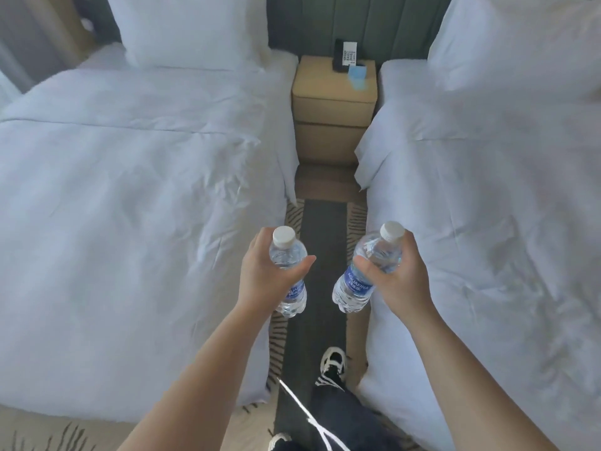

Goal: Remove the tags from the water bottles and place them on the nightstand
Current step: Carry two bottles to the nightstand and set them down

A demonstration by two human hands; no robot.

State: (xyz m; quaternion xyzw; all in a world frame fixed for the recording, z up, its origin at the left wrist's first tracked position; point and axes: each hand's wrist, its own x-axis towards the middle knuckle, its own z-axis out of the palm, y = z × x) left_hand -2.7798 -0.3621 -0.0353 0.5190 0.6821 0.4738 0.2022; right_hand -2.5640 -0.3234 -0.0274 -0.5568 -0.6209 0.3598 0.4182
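A water bottle is held in each hand. The left hand [270, 275] is wrapped around the upper body of the left bottle [289, 271], thumb across the near side, and the bottle is kept close to upright with its cap away from the camera. The right hand [395, 275] is closed around the shoulder of the right bottle [364, 271], which is tilted so that its base points down and inward toward the other bottle. Both forearms are bare and stretched forward from the bottom of the frame, with the wrists turned slightly inward. The bottles are held apart from each other, above the strip of floor between the beds.

Two bottles are counted, both of clear ribbed plastic filled with water, each closed by a white screw cap and banded with a blue printed label. No separate tag can be made out on either one.

The hands are flanked by two beds: the left bed [130, 196] and the right bed [487, 206] are covered in white, slightly creased duvets, and one plump white pillow is seen at the head of each. Beneath the bottles a dark runner [320, 255] with striped beige edges is laid on the floor, and a black-and-white shoe [333, 366] is planted on it.

Farther on, the tan, box-shaped nightstand [333, 102] is set between the two beds, well away from the bottles. A dark phone [344, 56] and a pale blue card [357, 76] are seen on its top.
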